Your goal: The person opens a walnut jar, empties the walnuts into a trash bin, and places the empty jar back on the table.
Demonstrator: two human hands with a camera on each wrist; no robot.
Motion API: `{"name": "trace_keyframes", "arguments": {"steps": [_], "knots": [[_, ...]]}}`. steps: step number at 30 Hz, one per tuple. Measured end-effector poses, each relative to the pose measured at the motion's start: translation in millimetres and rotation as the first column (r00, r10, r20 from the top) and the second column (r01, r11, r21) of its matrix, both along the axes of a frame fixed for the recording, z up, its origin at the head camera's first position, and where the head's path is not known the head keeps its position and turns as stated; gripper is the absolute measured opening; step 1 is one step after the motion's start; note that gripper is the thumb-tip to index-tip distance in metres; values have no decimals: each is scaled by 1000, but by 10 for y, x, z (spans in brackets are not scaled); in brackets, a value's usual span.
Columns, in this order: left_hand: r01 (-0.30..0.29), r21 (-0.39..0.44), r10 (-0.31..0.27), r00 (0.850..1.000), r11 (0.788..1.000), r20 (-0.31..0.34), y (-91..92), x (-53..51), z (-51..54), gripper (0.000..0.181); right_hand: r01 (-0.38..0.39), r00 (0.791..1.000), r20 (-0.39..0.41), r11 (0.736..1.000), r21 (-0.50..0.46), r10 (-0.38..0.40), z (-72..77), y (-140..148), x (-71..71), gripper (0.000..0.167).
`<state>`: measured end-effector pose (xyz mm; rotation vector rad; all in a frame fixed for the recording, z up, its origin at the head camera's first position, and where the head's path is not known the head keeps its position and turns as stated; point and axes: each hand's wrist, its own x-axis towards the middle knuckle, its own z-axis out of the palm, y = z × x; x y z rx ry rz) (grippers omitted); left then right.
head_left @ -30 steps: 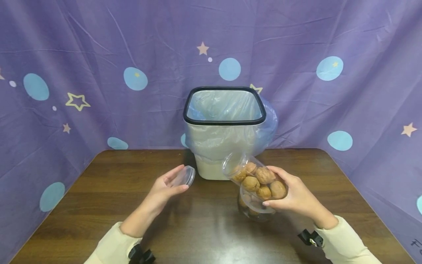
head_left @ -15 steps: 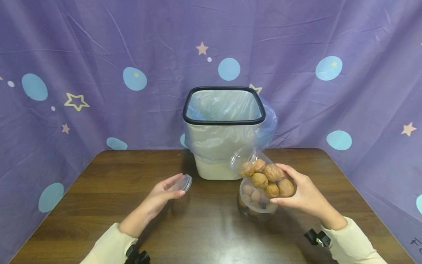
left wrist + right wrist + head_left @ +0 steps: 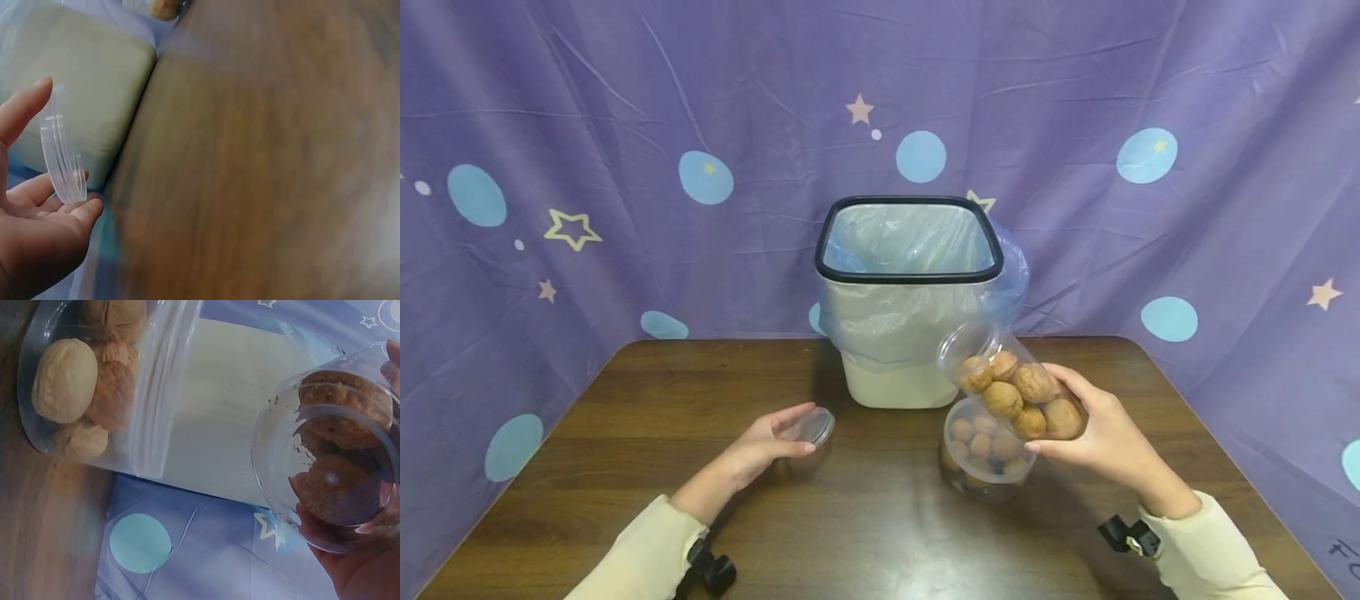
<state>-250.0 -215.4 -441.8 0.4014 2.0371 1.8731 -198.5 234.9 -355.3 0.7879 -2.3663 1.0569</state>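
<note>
1 clear cylindrical plastic jar (image 3: pixel 983 343) of brown, wrinkled walnuts (image 3: pixel 1002 400) is gripped near its base by the right hand's (image 3: pixel 1103 442) curled fingers, tilted, near a 2nd clear round plastic jar (image 3: pixel 988 480) on the brown wood-grain surface (image 3: pixel 865 517). A round transparent plastic lid (image 3: pixel 62 159), rim ridged, is pinched by the left hand (image 3: pixel 758 450). Right hand cut off in right wrist view; surface blurred in left wrist view; whether 2nd jar is capped can't be told.
</note>
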Motion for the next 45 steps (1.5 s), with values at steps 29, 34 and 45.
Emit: {"name": "trace_keyframes", "arguments": {"steps": [29, 34, 45], "knots": [[10, -317, -87, 969, 949, -232, 12, 35, -42, 82, 173, 985, 17, 983, -62, -172, 257, 221, -128, 86], [16, -378, -139, 944, 926, -300, 20, 26, -63, 83, 201, 979, 36, 977, -76, -198, 303, 272, -165, 85], [-21, -446, -178, 900, 895, -398, 10, 40, -77, 79, 221, 975, -7, 972, -77, -223, 367, 345, -311, 84]]}}
